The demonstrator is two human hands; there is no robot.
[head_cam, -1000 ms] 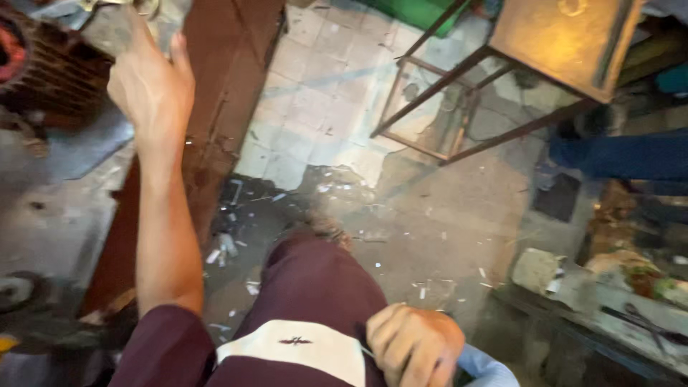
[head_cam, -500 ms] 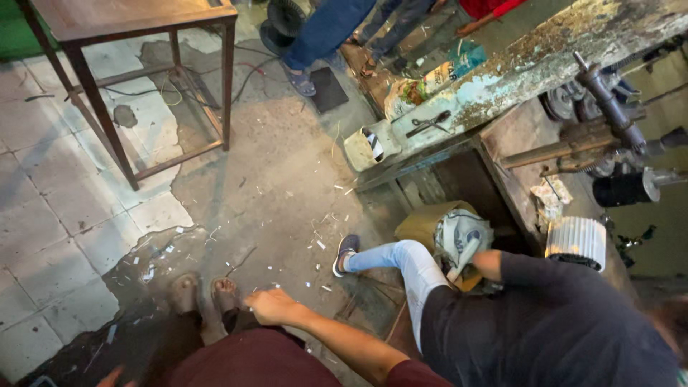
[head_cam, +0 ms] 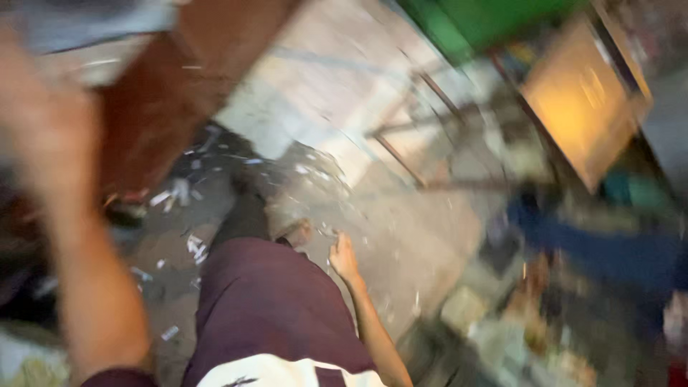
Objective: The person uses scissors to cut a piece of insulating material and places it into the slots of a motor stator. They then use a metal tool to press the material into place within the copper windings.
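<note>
Left hand [head_cam: 50, 136] raised at left; right hand [head_cam: 344, 258] beside knee [head_cam: 265, 287]; table [head_cam: 580, 107] far right.

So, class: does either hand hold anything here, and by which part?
The right hand hangs open and empty. The raised left hand is too blurred to tell.

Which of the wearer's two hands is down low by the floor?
The right hand, small in view, reaching down beside the maroon-clad leg toward the littered floor. The left hand is raised close to the camera, large and blurred.
</note>
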